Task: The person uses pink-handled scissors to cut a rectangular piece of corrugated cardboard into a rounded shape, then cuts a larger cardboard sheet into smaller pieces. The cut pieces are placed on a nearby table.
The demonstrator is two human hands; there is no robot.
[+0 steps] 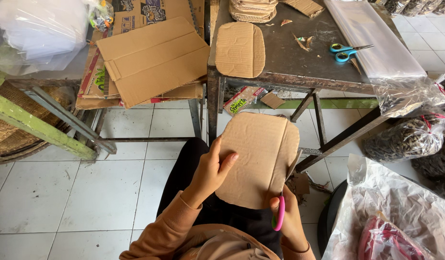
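the left hand (210, 168) grips the left edge of a cardboard piece (258, 156), thumb laid across the front face and the other fingers curled behind it. the cardboard piece is a brown corrugated sheet with rounded corners and two vertical creases, held up in front of the person's lap, above the white tiled floor (88, 192). the right hand (290, 219) is closed around the handle of a pair of pink-and-green scissors (280, 212), at the lower right edge of the cardboard piece; the blades run up along the right edge of the sheet and are mostly hidden behind it, so whether they are parted cannot be told. ahead stands a dark metal table (290, 62). on it, near the left front corner, lies a second rounded cardboard sheet (240, 49); behind that sheet sits a stack of cut cardboard shapes (254, 9). a pair of blue-handled scissors (347, 50) lies toward the right of the table top, just beside a flat pile of clear plastic bags (371, 36). to the left of the table, large folded cardboard panels (152, 60) rest on a lower rack. at the lower right, a crumpled clear plastic bag (400, 212) holds something red.
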